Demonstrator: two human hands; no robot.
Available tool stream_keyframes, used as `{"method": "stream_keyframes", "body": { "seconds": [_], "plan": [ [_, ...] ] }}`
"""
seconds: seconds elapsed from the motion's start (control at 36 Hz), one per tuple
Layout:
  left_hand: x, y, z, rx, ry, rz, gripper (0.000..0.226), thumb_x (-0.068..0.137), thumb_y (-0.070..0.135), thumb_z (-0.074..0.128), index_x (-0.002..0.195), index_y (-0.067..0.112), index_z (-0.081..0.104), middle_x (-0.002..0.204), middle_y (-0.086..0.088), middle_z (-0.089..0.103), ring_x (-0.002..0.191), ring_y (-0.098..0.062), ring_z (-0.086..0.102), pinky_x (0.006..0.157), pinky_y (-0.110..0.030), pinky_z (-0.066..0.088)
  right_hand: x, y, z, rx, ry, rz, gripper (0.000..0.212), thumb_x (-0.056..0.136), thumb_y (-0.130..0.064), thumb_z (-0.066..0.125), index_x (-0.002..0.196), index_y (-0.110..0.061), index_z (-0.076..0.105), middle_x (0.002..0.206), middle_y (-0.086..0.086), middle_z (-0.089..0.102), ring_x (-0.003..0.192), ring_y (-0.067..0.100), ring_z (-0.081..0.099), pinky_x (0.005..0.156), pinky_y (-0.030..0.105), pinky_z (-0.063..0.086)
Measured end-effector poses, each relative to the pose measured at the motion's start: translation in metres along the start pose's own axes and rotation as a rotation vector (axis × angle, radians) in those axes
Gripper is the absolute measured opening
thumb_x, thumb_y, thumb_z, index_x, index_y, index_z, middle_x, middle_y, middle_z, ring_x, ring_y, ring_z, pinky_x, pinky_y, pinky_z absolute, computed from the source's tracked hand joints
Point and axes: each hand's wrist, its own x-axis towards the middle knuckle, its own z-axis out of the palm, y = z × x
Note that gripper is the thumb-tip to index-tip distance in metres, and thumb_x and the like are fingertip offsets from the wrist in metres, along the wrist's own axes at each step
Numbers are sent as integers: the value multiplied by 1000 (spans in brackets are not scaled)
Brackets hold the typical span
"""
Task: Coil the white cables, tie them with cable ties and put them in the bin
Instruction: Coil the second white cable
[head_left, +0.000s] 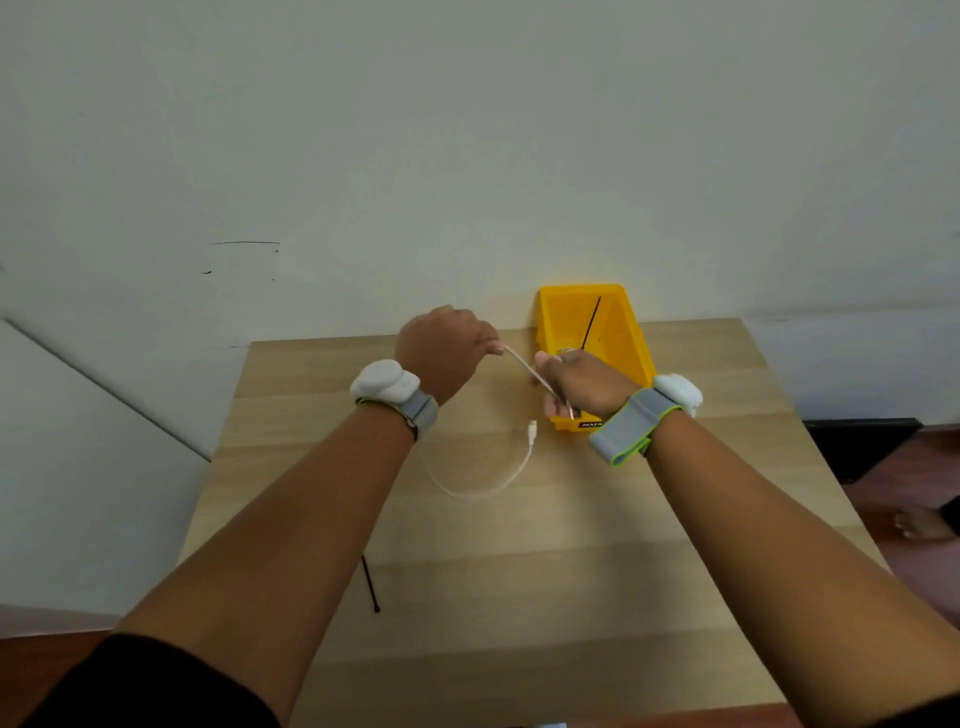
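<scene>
Left hand (447, 353) pinches white cable (522, 366) at the fingertips. Right hand (582, 384) is curled around the same cable lower down, so a short run is taut between them, above the far half of the tabletop (571, 571). The rest of the cable lies slack in a loop on the tabletop below the hands, plug end free. Yellow bin (618, 332) sits at the far edge, with a black cable tie (592, 322) inside. A second black tie (370, 584) lies near the left edge. Both wrists are strapped with grey bands.

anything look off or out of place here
Nothing spilled or damaged. One black cable tie lies beside the left forearm, apart from the white cable, where the arm might sweep it. A second tie sticks up askew in the yellow bin.
</scene>
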Motion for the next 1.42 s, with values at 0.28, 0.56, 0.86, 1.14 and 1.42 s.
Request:
{"method": "stream_keyframes", "body": {
  "seconds": [0.28,0.56,0.86,1.14,1.42],
  "plan": [
    [-21,7,29,-255,-378,-182,28,96,24,44,104,7,64,101,-15,67,93,-34,61,78,-35,43,-14,-23,-28,1571,-204,-234,50,95,-42,32,94,-3,64,42,-6,49,33,2,43,58,14,47],
    [-15,32,11,-260,-553,21,31,96,28,44,102,7,65,94,-12,70,88,-29,62,83,-40,47,20,6,-16,199,438,-186,24,100,-21,37,76,-18,39,98,19,71,68,15,66,65,26,51],
    [-5,-21,6,-10,-372,37,27,96,35,42,105,22,65,106,-6,65,99,-29,59,84,-42,47,-14,13,-2,87,-483,125,62,94,-56,25,72,-12,63,31,-5,41,31,10,41,42,16,42],
    [-46,3,34,-475,-318,-224,25,94,18,50,111,8,66,97,-16,68,91,-31,61,84,-33,46,-15,4,-11,1361,-236,-81,32,86,-39,46,67,-14,50,32,-5,37,26,3,34,51,16,51],
    [-52,34,33,-16,-328,121,31,99,25,35,118,10,54,107,-11,60,89,-31,60,73,-40,49,8,16,0,1771,360,-27,38,100,-30,35,65,-17,42,34,-5,44,30,7,44,51,18,49]
  ]
}}
